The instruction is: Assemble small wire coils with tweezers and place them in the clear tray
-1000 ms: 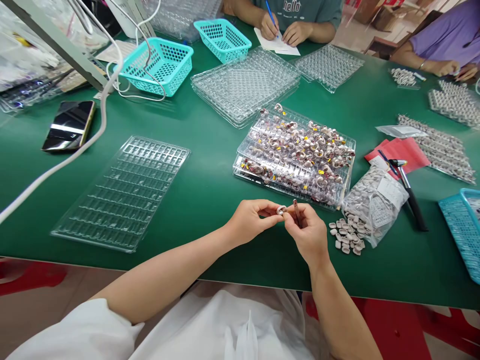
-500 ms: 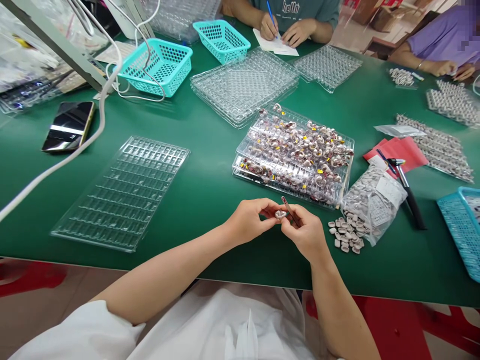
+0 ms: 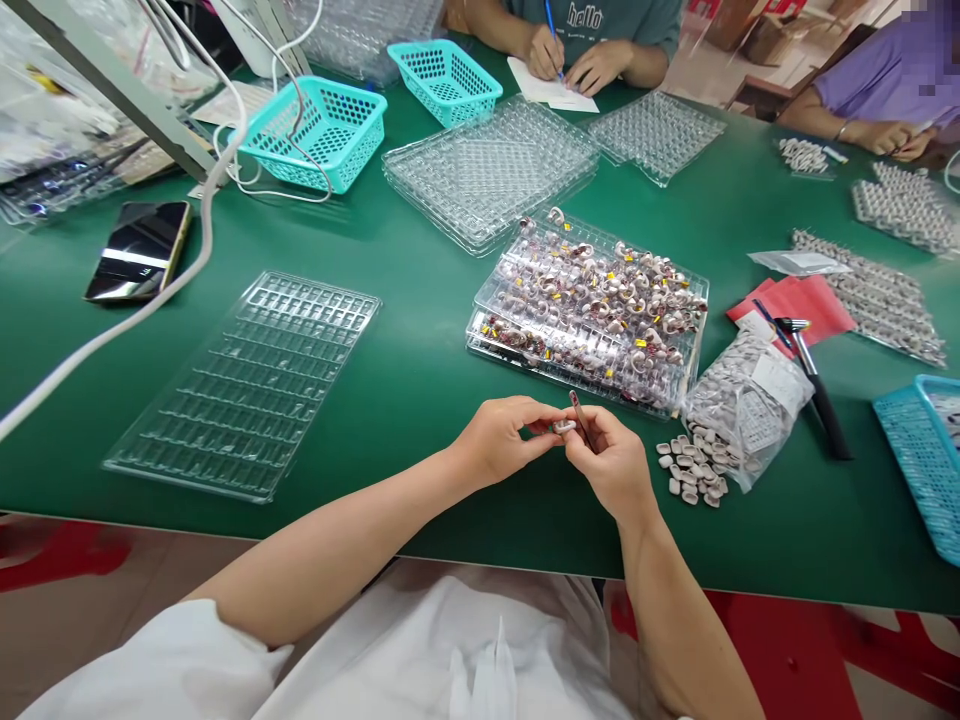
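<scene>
Between thumb and fingertips, my left hand (image 3: 504, 437) pinches a small whitish ring-shaped part (image 3: 563, 426). My right hand (image 3: 611, 462) meets it from the right, its fingers closed around a slim metal tool (image 3: 577, 408) that looks like tweezers, tip pointing up. The right fingertips touch or nearly touch the small part; which one is hard to tell. Just beyond both hands stands a stack of clear trays (image 3: 585, 310) heaped with similar small parts bearing dark red and yellow bits. A pile of small whitish caps (image 3: 691, 468) lies to the right of my right hand.
Left lies a clear compartment tray (image 3: 247, 390), with a phone (image 3: 139, 250) and white cable (image 3: 112, 340) behind. At right are a bag of caps (image 3: 757, 400), a hammer (image 3: 821, 400) and a blue basket (image 3: 919, 470). Across the table, a co-worker's hand (image 3: 546, 52) holds a pen.
The small ring-shaped part has turned slightly between my fingers, and the metal tool has shifted a little to the right. Both arms are almost still.
</scene>
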`<state>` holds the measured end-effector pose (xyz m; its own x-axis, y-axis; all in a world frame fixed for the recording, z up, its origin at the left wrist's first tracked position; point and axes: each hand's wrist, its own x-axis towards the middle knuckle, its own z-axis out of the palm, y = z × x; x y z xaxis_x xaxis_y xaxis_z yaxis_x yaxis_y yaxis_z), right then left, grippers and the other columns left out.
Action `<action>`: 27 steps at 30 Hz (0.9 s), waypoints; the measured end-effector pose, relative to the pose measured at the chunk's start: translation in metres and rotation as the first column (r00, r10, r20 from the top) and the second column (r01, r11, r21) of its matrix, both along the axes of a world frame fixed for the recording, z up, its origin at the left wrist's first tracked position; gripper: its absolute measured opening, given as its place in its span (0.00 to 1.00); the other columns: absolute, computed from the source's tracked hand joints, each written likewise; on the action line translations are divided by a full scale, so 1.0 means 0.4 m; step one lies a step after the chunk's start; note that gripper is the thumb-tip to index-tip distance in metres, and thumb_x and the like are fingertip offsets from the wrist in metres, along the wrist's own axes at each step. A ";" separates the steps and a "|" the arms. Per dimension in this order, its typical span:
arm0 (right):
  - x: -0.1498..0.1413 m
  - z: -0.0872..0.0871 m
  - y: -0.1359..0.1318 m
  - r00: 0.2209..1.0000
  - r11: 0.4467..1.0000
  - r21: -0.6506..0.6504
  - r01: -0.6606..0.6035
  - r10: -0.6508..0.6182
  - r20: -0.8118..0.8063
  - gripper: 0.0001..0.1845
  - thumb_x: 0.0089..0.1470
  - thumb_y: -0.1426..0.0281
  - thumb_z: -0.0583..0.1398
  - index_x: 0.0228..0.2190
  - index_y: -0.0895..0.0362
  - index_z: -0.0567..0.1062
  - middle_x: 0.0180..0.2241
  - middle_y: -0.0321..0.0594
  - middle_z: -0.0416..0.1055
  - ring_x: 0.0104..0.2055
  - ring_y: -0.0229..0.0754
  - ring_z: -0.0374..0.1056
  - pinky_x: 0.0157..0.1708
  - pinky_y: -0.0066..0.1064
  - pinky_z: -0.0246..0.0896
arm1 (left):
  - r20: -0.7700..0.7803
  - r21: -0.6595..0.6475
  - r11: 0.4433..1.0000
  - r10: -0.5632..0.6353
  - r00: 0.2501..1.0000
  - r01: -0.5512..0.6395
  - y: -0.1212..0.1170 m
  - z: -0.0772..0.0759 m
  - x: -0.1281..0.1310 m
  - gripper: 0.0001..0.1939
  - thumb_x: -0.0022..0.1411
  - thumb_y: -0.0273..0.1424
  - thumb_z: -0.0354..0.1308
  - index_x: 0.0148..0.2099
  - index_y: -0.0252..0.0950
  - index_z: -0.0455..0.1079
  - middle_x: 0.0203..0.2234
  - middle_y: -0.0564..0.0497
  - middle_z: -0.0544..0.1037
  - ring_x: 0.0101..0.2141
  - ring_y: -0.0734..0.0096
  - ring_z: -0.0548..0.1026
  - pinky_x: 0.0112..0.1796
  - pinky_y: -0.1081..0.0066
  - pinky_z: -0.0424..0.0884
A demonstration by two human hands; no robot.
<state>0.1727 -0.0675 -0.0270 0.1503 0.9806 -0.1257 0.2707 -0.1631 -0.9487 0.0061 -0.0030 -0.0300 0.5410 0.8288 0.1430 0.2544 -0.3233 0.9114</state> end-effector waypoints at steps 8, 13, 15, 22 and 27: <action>-0.013 0.007 0.002 0.999 0.999 -0.033 0.007 -0.009 -0.047 0.11 0.51 0.69 0.60 0.38 0.56 0.75 0.33 0.40 0.77 0.33 0.41 0.73 0.28 0.28 0.67 | -0.059 0.173 0.985 -0.008 0.998 0.018 -0.005 -0.020 -0.001 0.09 0.59 0.30 0.59 0.42 0.39 0.77 0.30 0.49 0.82 0.32 0.68 0.78 0.37 0.70 0.72; -0.016 0.016 0.000 1.000 0.999 -0.045 0.008 -0.010 -0.028 0.09 0.51 0.69 0.60 0.37 0.56 0.75 0.32 0.40 0.76 0.31 0.40 0.72 0.27 0.27 0.66 | -0.050 0.203 0.979 -0.019 0.999 0.029 -0.007 -0.025 0.002 0.09 0.59 0.30 0.58 0.41 0.38 0.77 0.30 0.49 0.81 0.31 0.69 0.78 0.36 0.72 0.72; -0.016 0.011 -0.001 1.000 0.999 -0.044 0.015 -0.015 -0.011 0.09 0.51 0.70 0.60 0.36 0.56 0.75 0.31 0.39 0.76 0.30 0.39 0.71 0.27 0.27 0.65 | -0.045 0.218 0.975 -0.022 0.999 0.032 -0.008 -0.025 0.003 0.09 0.59 0.29 0.58 0.41 0.37 0.77 0.29 0.48 0.81 0.31 0.69 0.78 0.36 0.72 0.72; -0.022 -0.003 -0.002 0.997 0.999 -0.017 0.044 -0.043 0.071 0.08 0.49 0.72 0.59 0.35 0.56 0.75 0.28 0.36 0.74 0.26 0.36 0.67 0.25 0.25 0.61 | -0.038 0.237 0.971 -0.019 0.999 0.028 -0.012 -0.035 0.004 0.08 0.60 0.30 0.58 0.40 0.37 0.77 0.29 0.48 0.81 0.31 0.68 0.78 0.36 0.70 0.71; -0.029 -0.004 -0.003 0.994 0.999 0.006 0.054 -0.054 0.093 0.09 0.49 0.73 0.58 0.35 0.56 0.75 0.28 0.35 0.73 0.26 0.36 0.67 0.26 0.25 0.62 | -0.054 0.280 0.959 -0.018 0.998 0.032 -0.013 -0.041 0.004 0.08 0.60 0.30 0.58 0.40 0.37 0.77 0.29 0.47 0.81 0.31 0.67 0.78 0.36 0.70 0.72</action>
